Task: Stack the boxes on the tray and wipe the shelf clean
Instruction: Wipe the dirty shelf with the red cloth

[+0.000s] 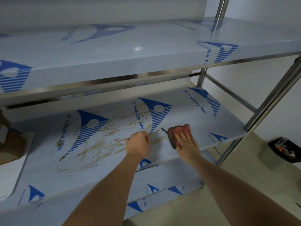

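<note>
Pretty dim overall, with a cool bluish cast. A small bright glare spot sits on the upper shelf (137, 48), so light seems to come from above. That shelf throws a heavy shadow over the back of the middle shelf (203, 121). Wide-angle lens bends the shelf edges and the metal post (273, 97). Slightly soft, left edge murky, focus poor there.

The shelf (187, 115) lies open from centre to right edge; the upper shelf (114, 62) caps headroom. Boxes (9, 142) on a tray (11, 176) block the left end.
</note>
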